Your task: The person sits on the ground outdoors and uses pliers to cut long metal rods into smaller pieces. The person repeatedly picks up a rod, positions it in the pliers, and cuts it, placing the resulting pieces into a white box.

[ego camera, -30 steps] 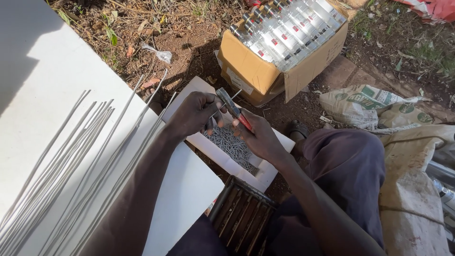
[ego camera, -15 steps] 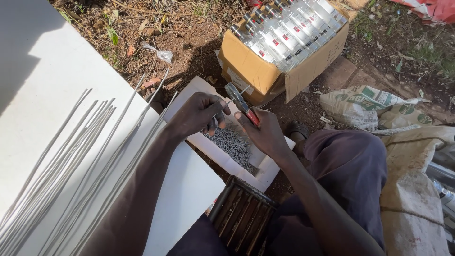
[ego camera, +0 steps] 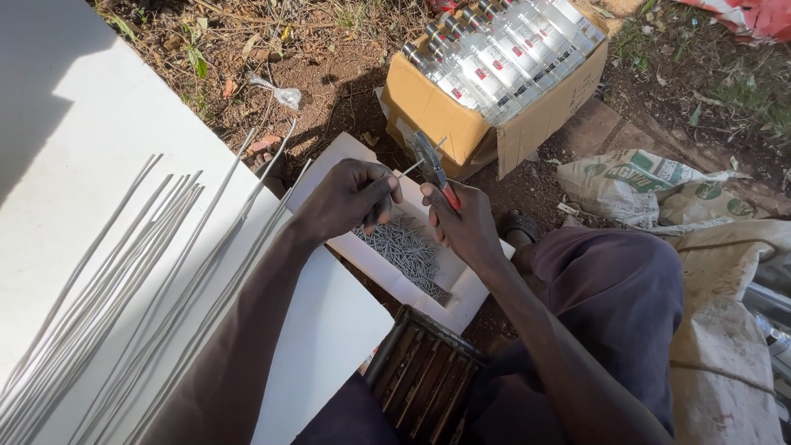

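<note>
Dirt ground w/ white board (ego camera: 74,165): left hand (ego camera: 350,198) pinches short wire piece (ego camera: 412,167); right hand (ego camera: 461,222) grips red-handled pliers (ego camera: 432,165) above pile of cut pieces (ego camera: 408,251).

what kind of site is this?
Likely an informal outdoor work spot on bare ground: dirt with dry leaves, a cardboard box of bottles on the soil, and a white tray of cut wire pieces under the hands.

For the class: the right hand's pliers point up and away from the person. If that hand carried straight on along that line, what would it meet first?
Probably the cardboard box of bottles, just beyond the pliers in the right hand; depth is unclear.
</note>
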